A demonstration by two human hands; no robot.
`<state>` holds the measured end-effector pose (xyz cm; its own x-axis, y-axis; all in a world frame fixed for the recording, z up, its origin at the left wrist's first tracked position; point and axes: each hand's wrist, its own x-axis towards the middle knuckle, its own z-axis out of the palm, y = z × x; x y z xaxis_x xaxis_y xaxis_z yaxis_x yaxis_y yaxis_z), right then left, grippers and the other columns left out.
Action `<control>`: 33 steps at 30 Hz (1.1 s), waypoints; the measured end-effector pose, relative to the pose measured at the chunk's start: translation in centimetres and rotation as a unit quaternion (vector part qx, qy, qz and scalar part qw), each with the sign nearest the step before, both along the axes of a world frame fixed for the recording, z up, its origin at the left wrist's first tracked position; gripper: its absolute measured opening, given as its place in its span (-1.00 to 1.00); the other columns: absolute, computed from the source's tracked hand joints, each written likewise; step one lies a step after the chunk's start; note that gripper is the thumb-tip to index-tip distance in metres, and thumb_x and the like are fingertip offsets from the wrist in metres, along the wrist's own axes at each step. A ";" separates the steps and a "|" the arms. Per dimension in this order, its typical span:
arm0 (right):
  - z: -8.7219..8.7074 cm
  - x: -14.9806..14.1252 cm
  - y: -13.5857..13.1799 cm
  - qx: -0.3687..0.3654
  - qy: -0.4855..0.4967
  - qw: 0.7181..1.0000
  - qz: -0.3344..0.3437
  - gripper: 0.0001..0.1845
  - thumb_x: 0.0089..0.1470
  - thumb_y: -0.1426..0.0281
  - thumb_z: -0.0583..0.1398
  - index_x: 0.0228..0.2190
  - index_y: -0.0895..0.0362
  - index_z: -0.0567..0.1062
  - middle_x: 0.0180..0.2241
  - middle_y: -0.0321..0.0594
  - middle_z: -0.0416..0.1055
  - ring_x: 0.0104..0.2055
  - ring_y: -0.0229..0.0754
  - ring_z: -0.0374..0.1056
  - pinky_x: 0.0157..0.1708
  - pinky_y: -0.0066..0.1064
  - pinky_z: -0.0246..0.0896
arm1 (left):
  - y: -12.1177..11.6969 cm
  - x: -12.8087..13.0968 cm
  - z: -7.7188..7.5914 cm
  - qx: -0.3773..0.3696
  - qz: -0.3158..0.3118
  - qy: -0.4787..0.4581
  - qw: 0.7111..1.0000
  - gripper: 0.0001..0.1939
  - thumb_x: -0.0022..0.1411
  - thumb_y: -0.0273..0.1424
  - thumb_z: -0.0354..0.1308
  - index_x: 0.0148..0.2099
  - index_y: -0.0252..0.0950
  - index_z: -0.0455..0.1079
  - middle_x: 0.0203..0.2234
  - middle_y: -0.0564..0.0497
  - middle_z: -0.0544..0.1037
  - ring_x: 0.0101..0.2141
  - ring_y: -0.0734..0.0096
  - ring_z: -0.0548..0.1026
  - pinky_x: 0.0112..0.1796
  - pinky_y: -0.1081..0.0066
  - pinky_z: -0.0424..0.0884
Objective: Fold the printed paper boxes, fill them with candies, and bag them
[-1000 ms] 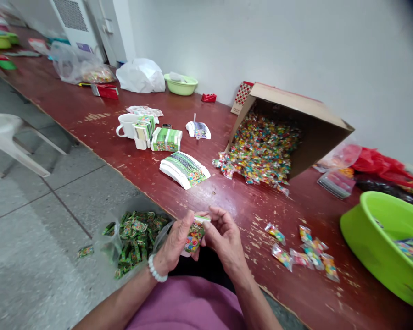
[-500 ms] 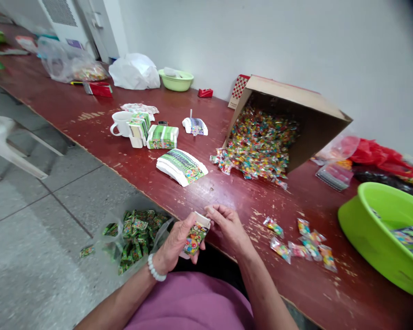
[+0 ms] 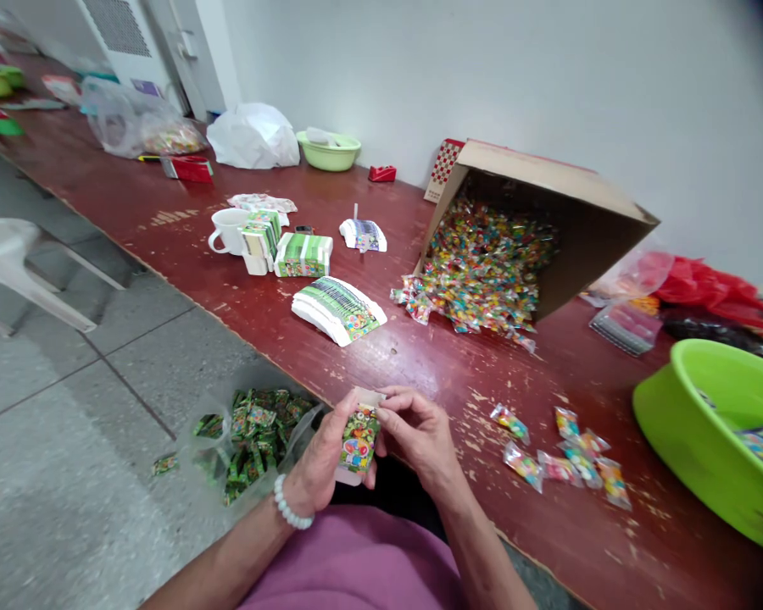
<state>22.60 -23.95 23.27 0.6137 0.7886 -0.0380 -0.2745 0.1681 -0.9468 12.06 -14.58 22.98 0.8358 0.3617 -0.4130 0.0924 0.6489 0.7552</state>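
My left hand (image 3: 321, 462) grips a small green printed carton (image 3: 359, 438) from the left side, just in front of the table's near edge. My right hand (image 3: 420, 436) pinches the carton's top flap from the right, fingers curled. Several small candy packets (image 3: 563, 457) lie loose on the red table (image 3: 420, 356) to the right of my hands. A stack of flat printed cartons (image 3: 340, 309) rests farther back on the table. Below my left hand, a clear plastic bag (image 3: 254, 440) holds several filled green cartons.
A tipped cardboard box (image 3: 547, 220) spills a heap of candy packets (image 3: 476, 280). A lime green basin (image 3: 718, 440) sits at the right. A white mug (image 3: 229, 230), bundled cartons (image 3: 305, 254), a white bag (image 3: 254, 135) and a green bowl (image 3: 328, 151) stand behind. A white chair (image 3: 13, 263) stands left.
My right fingers have shifted from the carton's upper right corner onto its top flap, pressing it down. The carton has stayed in my left hand.
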 end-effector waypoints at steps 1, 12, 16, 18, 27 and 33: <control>0.0 0.1 0.2 0.009 0.020 1.000 -0.005 -0.76 -0.01 0.29 0.40 -0.37 0.10 0.47 -0.22 -0.24 0.50 -0.66 -0.40 0.34 -0.67 -0.51 0.23 | 0.0 0.0 0.0 -0.003 0.000 -0.002 1.000 -0.38 0.30 0.10 -0.06 0.00 -0.34 0.44 -0.59 0.04 0.50 -0.73 0.43 0.44 -0.70 0.49 0.36; -0.2 0.9 -0.3 0.044 -0.023 0.995 0.082 -0.92 0.14 0.33 0.30 -0.32 0.08 0.56 -0.09 -0.15 0.50 -0.60 -0.38 0.38 -0.57 -0.43 0.33 | 0.0 -0.2 0.2 -0.032 -0.016 -0.018 0.999 -0.32 0.33 0.11 -0.11 0.27 -0.24 0.26 -0.60 0.04 0.50 -0.74 0.40 0.44 -0.72 0.50 0.34; -0.3 1.0 -0.2 0.053 -0.028 0.994 0.096 -0.89 0.07 0.35 0.36 -0.32 0.07 0.56 -0.09 -0.16 0.50 -0.54 -0.35 0.40 -0.54 -0.42 0.37 | 0.1 -0.2 0.5 -0.036 -0.012 -0.016 0.999 -0.31 0.32 0.12 -0.11 0.27 -0.24 0.26 -0.57 0.03 0.53 -0.73 0.40 0.45 -0.72 0.48 0.35; -0.3 0.8 -0.1 0.053 -0.017 0.995 0.087 -0.87 0.06 0.34 0.37 -0.34 0.09 0.54 -0.11 -0.17 0.51 -0.56 -0.36 0.40 -0.54 -0.43 0.36 | 0.2 -0.2 0.4 -0.028 -0.012 -0.011 0.999 -0.31 0.32 0.11 -0.11 0.27 -0.25 0.26 -0.55 0.02 0.53 -0.72 0.40 0.45 -0.71 0.48 0.36; 0.2 0.8 -0.1 -0.053 -0.106 0.992 0.046 -0.80 0.09 0.22 0.33 -0.32 0.10 0.59 -0.30 -0.22 0.51 -0.55 -0.30 0.39 -0.50 -0.42 0.34 | 0.7 -0.6 0.1 0.149 -0.021 -0.010 0.989 -0.38 0.36 0.02 -0.09 0.15 -0.35 0.40 -0.55 0.01 0.50 -0.65 0.44 0.44 -0.63 0.50 0.38; 0.8 1.2 -0.2 -0.092 -0.173 0.980 0.040 -0.78 0.14 0.21 0.29 -0.30 0.10 0.63 -0.31 -0.18 0.53 -0.53 -0.27 0.42 -0.51 -0.42 0.34 | 0.6 -0.4 0.1 0.139 -0.053 0.011 0.989 -0.29 0.35 0.11 -0.21 0.04 -0.38 0.46 -0.58 0.00 0.49 -0.70 0.47 0.41 -0.66 0.51 0.34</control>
<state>23.76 -24.16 24.07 0.5514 0.8341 0.0156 0.0629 -0.0229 -0.9978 11.62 -14.02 23.09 0.8672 0.3739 -0.3288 0.1673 0.4031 0.8997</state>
